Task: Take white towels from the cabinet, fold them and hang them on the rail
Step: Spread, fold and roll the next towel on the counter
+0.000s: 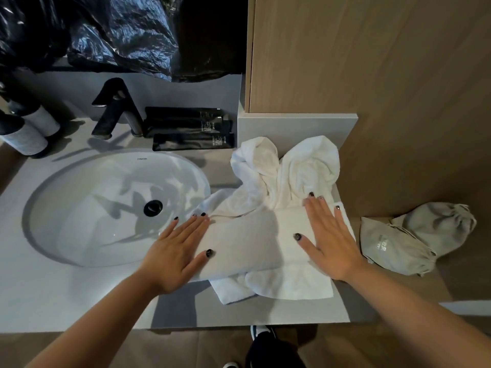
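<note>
A folded white towel (247, 240) lies across the grey counter (79, 296), right of the sink. My left hand (176, 252) presses flat on its left end with straight fingers. My right hand (330, 235) lies flat on its right end. Behind the folded towel sits a crumpled heap of white towels (287, 168), bunched against the low grey ledge. More white towel (279, 285) spreads out under the folded one toward the counter's front edge. No rail is in view.
An oval white sink (79, 208) with a black faucet (117, 107) fills the left. Black sachets (191, 128) lie behind it, two bottles (26, 134) at far left. A grey drawstring bag (414, 240) lies right of the towels. A wooden cabinet wall (372, 62) rises behind.
</note>
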Motion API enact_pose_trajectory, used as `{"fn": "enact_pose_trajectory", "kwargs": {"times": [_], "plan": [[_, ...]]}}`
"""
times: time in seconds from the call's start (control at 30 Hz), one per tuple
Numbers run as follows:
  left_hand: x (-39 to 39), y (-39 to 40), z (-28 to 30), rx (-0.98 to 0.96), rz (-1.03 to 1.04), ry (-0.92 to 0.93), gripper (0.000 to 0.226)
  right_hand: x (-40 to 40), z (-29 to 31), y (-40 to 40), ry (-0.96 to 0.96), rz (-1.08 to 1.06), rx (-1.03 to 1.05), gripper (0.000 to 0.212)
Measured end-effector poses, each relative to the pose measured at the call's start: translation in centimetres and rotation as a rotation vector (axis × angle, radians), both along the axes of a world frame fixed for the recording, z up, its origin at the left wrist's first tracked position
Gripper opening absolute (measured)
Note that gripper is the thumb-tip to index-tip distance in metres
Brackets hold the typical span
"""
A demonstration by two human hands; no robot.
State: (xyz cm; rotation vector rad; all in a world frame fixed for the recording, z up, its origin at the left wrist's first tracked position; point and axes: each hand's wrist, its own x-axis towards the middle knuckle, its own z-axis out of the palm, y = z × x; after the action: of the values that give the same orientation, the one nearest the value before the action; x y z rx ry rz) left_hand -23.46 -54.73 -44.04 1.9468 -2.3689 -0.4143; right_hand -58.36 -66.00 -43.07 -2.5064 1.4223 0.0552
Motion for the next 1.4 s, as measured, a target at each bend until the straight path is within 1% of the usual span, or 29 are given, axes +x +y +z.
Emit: {"fn": "enact_pose_trajectory", "kwargs": {"times": [0.07,0.17,0.27,0.33,0.5,0.57,0.63,0.67,0.73,0.8,0.83,0.9,0.97,1.03,1.1,1.17,1.2,1.27,1.33,1.4], "plan": [[0.3,-0.2,-0.3,-0.026,0.009,0.073,0.074,0.1,-0.2,0.0,-0.047,-0.028,0.018,0.085],[0.3,-0.2,-0.8,-0.103,0.058,0.206,0.071,0.1,-0.5,-0.2,-0.071,-0.146,0.028,0.096],[0.5,-0.4,-1.2,-0.142,0.083,0.288,0.071,0.1,-0.9,-1.1,-0.075,-0.159,0.05,0.104],[0.6,-0.6,-1.2,-0.132,0.075,0.269,0.071,0.3,-1.1,-1.8,-0.077,-0.147,0.054,0.103],[0.1,-1.0,-0.2,-0.033,0.056,0.103,0.076,0.4,-1.1,-2.0,-0.147,-0.151,0.059,0.096],[-0.8,-1.7,0.6,-0.061,0.079,0.085,0.074,0.5,-0.7,-1.7,-0.207,-0.181,0.075,0.093],[-2.5,-2.7,1.7,-0.142,0.087,0.119,0.069,1.0,0.0,-1.0,-0.311,-0.271,0.088,0.09],[-3.6,-3.2,2.3,-0.178,0.087,0.148,0.066,1.3,0.5,-0.3,-0.402,-0.341,0.075,0.087],[-5.9,-4.5,3.1,-0.219,0.073,0.184,0.059,2.0,1.5,1.5,-0.609,-0.476,-0.02,0.076],[-7.9,-6.0,3.6,-0.21,0.065,0.213,0.059,2.6,2.5,3.7,-0.755,-0.612,-0.124,0.062],[-8.8,-6.6,3.8,-0.171,0.065,0.229,0.06,3.1,3.0,5.0,-0.83,-0.708,-0.114,0.056],[-9.9,-7.9,4.0,-0.033,0.092,0.267,0.059,4.1,3.1,6.8,-1.028,-0.939,0.043,0.045],[-10.2,-8.8,4.0,0.081,0.155,0.311,0.06,5.1,2.5,8.0,-1.201,-1.152,0.301,0.032],[-9.9,-9.3,4.0,0.131,0.202,0.304,0.067,5.8,1.9,8.6,-1.29,-1.253,0.52,0.015],[-9.5,-9.3,4.2,0.2,0.25,0.277,0.081,6.0,1.9,8.6,-1.343,-1.303,0.663,0.006],[-9.3,-8.8,4.5,0.248,0.278,0.253,0.088,5.7,2.3,8.0,-1.376,-1.342,0.768,0.013],[-9.3,-8.5,4.8,0.257,0.281,0.236,0.087,5.4,2.5,7.7,-1.393,-1.358,0.809,0.016],[-9.5,-7.8,5.5,0.252,0.277,0.225,0.079,5.0,3.0,7.1,-1.401,-1.377,0.858,0.018],[-9.6,-7.0,6.3,0.24,0.284,0.246,0.07,4.9,3.3,6.7,-1.388,-1.374,0.848,0.02],[-9.5,-6.2,6.9,0.25,0.287,0.304,0.061,5.1,3.5,6.6,-1.386,-1.38,0.826,0.022]]}}
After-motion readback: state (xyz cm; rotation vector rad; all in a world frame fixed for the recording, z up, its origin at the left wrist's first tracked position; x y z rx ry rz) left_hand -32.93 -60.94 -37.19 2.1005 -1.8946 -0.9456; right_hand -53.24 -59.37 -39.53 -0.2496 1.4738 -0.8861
